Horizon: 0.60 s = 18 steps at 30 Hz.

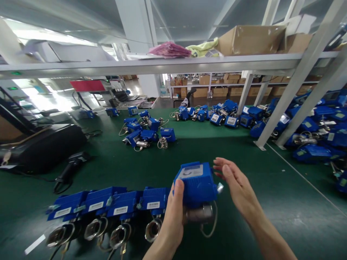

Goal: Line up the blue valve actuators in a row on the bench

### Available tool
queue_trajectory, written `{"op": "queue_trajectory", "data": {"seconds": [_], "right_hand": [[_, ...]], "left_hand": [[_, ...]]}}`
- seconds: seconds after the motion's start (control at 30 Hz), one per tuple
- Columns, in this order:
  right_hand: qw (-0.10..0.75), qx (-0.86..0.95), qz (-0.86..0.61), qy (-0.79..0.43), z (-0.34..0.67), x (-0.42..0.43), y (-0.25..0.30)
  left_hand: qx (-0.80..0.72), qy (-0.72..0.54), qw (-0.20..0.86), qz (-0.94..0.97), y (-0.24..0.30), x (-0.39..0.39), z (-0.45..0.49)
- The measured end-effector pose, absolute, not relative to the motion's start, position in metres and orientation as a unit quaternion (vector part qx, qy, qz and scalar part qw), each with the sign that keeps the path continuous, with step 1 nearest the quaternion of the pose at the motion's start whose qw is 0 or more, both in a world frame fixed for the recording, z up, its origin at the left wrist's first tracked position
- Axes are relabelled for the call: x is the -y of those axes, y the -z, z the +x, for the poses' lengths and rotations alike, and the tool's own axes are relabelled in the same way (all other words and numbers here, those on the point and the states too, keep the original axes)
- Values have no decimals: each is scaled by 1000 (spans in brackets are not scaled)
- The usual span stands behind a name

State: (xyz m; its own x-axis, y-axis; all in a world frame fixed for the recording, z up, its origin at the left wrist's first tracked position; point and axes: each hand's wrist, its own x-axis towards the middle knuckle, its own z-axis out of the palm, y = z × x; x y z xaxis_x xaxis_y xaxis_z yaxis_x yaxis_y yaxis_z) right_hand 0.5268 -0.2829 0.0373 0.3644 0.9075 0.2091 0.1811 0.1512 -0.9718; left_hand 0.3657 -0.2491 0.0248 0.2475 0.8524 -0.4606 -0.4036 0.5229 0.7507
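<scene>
My left hand (175, 213) is wrapped round a blue valve meter (199, 186), its thumb on the near left edge of the housing. The meter has a labelled top, a metal pipe body underneath and a thin cable looping down. To its right, my right hand (238, 184) is apart from it, fingers stretched out and holding nothing. Left of my left hand, several similar blue meters (119, 204) stand in a row, barcode labels and round metal pipe openings facing me.
A handheld scanner (72, 168) lies by a black case (43, 146) on the left. More blue meters (146, 131) are grouped mid-table, with a large heap (311, 122) at right behind white posts (292, 79). Overhead, a shelf (162, 66) bears cardboard boxes (249, 39).
</scene>
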Motion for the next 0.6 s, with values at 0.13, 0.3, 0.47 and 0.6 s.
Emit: {"op": "queue_trajectory", "data": {"seconds": [0.13,0.3,0.47,0.6], "right_hand": [[477,556,-648,-209,531,304,-31],[446,586,-624,-263,522,314,-7],[532,513,-541,-401,541,307,15],[540,506,-526,-419,545,307,16]], "left_hand": [[-449,-428,713,327,-25,251,378],[-391,-462,717,346,-16,269,392],[-328,-458,744,359,-8,285,390],[-335,-430,754,366,-10,285,387]]}}
